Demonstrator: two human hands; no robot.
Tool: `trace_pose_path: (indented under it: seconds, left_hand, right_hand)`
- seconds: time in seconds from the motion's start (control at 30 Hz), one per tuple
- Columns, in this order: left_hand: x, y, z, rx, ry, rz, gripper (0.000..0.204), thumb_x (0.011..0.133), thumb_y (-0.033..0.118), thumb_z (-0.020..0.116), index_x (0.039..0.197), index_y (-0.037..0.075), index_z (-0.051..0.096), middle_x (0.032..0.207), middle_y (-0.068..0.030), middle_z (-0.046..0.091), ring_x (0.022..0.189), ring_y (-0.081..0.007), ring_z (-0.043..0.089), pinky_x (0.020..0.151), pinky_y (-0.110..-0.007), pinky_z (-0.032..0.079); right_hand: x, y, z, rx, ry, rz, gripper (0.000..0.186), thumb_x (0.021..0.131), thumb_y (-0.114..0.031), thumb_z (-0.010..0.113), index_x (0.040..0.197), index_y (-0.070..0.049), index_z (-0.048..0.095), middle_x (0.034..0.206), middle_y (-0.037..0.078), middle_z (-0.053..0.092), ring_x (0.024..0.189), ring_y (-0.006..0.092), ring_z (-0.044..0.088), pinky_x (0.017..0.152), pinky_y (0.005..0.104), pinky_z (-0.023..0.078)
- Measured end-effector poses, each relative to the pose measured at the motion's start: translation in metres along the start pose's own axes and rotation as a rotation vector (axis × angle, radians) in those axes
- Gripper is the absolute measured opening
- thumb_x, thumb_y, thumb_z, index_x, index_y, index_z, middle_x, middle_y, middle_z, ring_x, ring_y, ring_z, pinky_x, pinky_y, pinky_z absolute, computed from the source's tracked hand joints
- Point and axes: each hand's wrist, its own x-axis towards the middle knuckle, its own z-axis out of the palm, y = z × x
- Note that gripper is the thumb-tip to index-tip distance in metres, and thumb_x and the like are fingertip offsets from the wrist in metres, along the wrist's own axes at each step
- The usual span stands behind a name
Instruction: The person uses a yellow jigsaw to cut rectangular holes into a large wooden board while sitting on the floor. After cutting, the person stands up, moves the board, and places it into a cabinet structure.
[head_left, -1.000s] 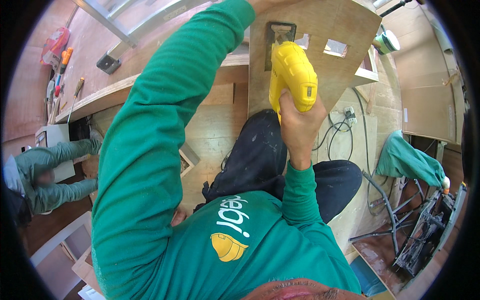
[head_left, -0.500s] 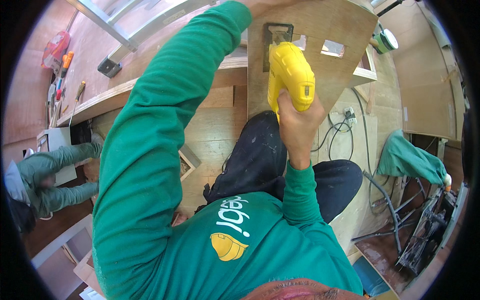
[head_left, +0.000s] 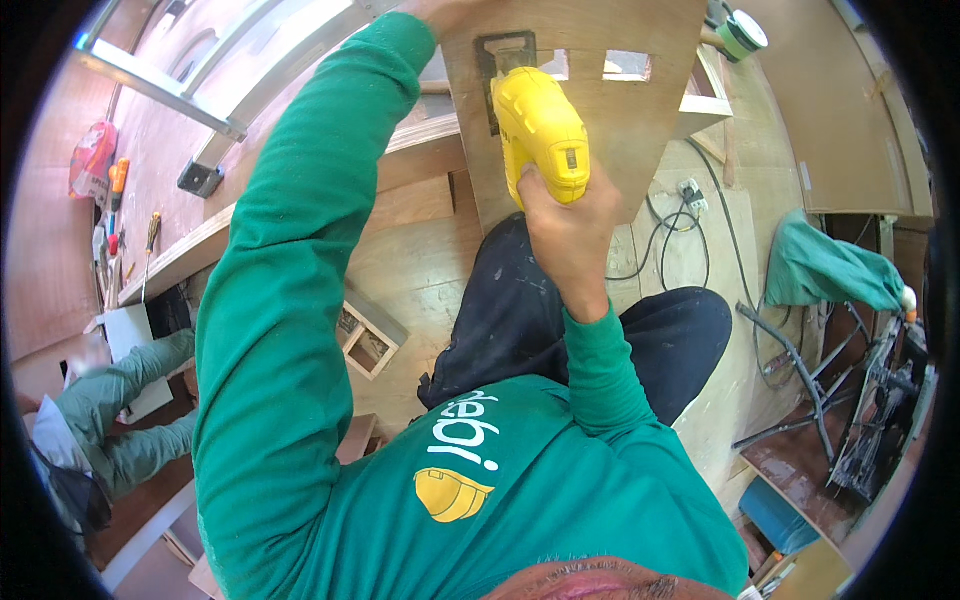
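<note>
My right hand [head_left: 575, 225] is wrapped around the handle of a yellow jigsaw [head_left: 540, 130]. The jigsaw's dark metal shoe [head_left: 488, 60] lies flat on a brown plywood panel [head_left: 620, 130], close to the panel's left edge. Two rectangular openings are cut through the panel to the right of the tool; the jigsaw's body partly covers the nearer one. The blade is hidden. At the top edge of the picture, my left hand [head_left: 450, 12] reaches the panel's far left side, its fingers cut off from view. My bent knee [head_left: 510, 290] is beneath the near end of the panel.
An aluminium ladder [head_left: 170, 90] stands at upper left, near a screwdriver [head_left: 152, 235] and other hand tools. A person [head_left: 110, 410] sits at far left. Cables and a socket [head_left: 692, 195] lie on the right of the floor, beside a machine with a green dust bag [head_left: 830, 265].
The whole view has shifted, so the panel and jigsaw appear farther left and slightly higher. My right hand keeps its grip, and the jigsaw stays at about the same spot on the panel.
</note>
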Motion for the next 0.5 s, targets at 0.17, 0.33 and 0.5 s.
trace_pose_path:
  seconds: [0.17, 0.33, 0.5]
  left_hand:
    - [0.001, 0.006, 0.001, -0.029, -0.007, 0.026, 0.06, 0.104, 0.059, 0.057, 0.096, 0.005, 0.081, 0.097, -0.022, 0.078, 0.096, -0.0395, 0.075, 0.09, -0.052, 0.055]
    - [0.0, 0.0, 0.002, 0.072, 0.031, 0.043, 0.063, 0.104, 0.06, 0.057, 0.09, 0.004, 0.081, 0.09, -0.0228, 0.077, 0.09, -0.0408, 0.076, 0.084, -0.052, 0.057]
    - [-0.002, 0.01, 0.008, 0.086, 0.039, 0.081, 0.065, 0.105, 0.059, 0.057, 0.084, 0.002, 0.079, 0.081, -0.0227, 0.076, 0.081, -0.0421, 0.076, 0.077, -0.053, 0.059]
  right_hand:
    - [0.002, -0.004, -0.001, -0.018, -0.011, 0.019, 0.016, 0.085, -0.003, 0.077, 0.097, 0.004, 0.07, 0.083, 0.019, 0.075, 0.076, 0.0297, 0.077, 0.069, 0.0401, 0.058]
    - [0.002, -0.009, -0.001, -0.001, -0.023, 0.019, 0.015, 0.085, -0.004, 0.076, 0.097, 0.004, 0.07, 0.083, 0.021, 0.074, 0.077, 0.032, 0.078, 0.069, 0.0409, 0.058]
    - [0.004, -0.011, -0.006, -0.013, 0.009, 0.019, 0.016, 0.085, -0.004, 0.076, 0.097, 0.004, 0.069, 0.083, 0.022, 0.073, 0.078, 0.0369, 0.077, 0.069, 0.0422, 0.057]
